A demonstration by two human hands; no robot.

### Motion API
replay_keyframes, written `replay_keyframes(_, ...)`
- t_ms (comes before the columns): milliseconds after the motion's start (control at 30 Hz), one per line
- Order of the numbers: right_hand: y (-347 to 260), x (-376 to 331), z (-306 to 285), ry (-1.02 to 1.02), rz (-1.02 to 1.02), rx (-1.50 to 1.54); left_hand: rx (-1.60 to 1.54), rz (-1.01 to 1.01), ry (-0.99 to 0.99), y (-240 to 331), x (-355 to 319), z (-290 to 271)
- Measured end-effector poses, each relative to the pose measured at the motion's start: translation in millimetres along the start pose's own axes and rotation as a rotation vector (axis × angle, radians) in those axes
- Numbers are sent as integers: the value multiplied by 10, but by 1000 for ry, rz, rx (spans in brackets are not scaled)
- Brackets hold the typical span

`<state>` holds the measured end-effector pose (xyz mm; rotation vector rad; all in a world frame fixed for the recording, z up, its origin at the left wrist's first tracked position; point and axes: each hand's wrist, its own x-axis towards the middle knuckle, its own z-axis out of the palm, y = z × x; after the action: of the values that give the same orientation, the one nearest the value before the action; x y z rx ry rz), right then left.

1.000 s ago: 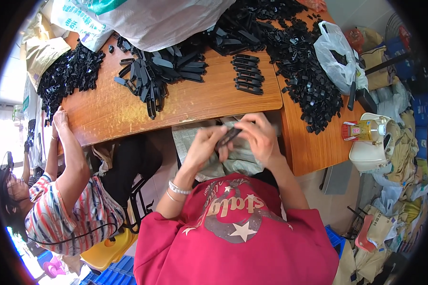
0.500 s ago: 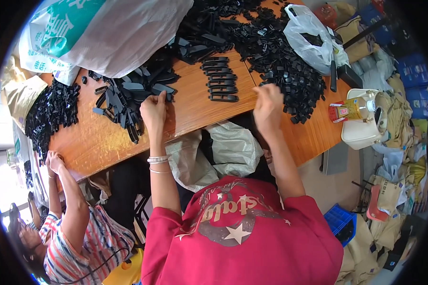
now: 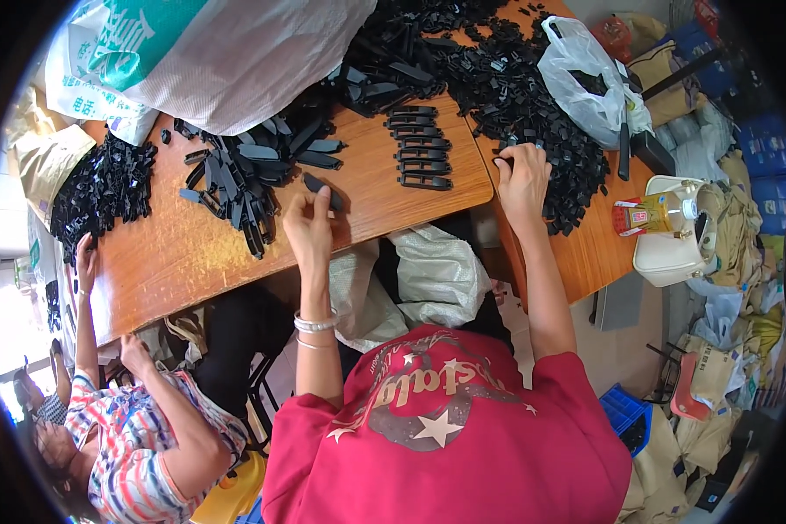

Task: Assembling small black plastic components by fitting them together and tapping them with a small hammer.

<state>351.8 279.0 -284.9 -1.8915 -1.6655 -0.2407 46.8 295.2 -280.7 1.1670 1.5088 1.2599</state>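
My left hand (image 3: 308,229) pinches a dark oblong plastic piece (image 3: 324,190) just above the table. Fingers bent, my right hand (image 3: 524,182) is at the near left edge of a heap of small black plastic parts (image 3: 576,166); a small black piece shows at its fingertips, partly hidden. Between my hands, farther back, a row of several black oblong frame-like plastic parts (image 3: 424,155) lies on the wooden table (image 3: 367,205). Left of my left hand spreads a pile of long black plastic pieces (image 3: 236,175).
A big white woven sack (image 3: 262,61) covers the far left. Another black heap (image 3: 105,188) lies near a co-worker's hand (image 3: 86,262). At right are a white plastic bag (image 3: 581,83), a bottle (image 3: 659,214) and a white handbag (image 3: 672,244). A pale sack (image 3: 441,271) hangs below the table edge.
My left hand has moved away from the long-piece pile with a dark piece in its fingers. My right hand has shifted right to the small-parts heap. The co-worker's hands have moved apart.
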Motion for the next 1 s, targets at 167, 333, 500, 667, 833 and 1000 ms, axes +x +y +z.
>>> replay_keyframes(167,-323,-82,-95,44,55,158,-413,-237,-279,74,-373,204)
replay_keyframes(333,-1004,-301,-455,3,23,688,-670,-259,-614,287,-680,367)
replay_keyframes(500,-1064,-307,-477,64,-178,762,-672,-279,-617,330,-745,376)
replay_keyframes(667,-1093,-366,-539,65,-297,628,-507,-189,-545,411,-795,343)
replay_keyframes(833,-1127,-432,-606,4,-328,646,-388,-126,-516,515,-826,302)
replay_keyframes(1000,-1140,-457,-661,-85,-281,746,-436,-156,-553,540,-820,207)
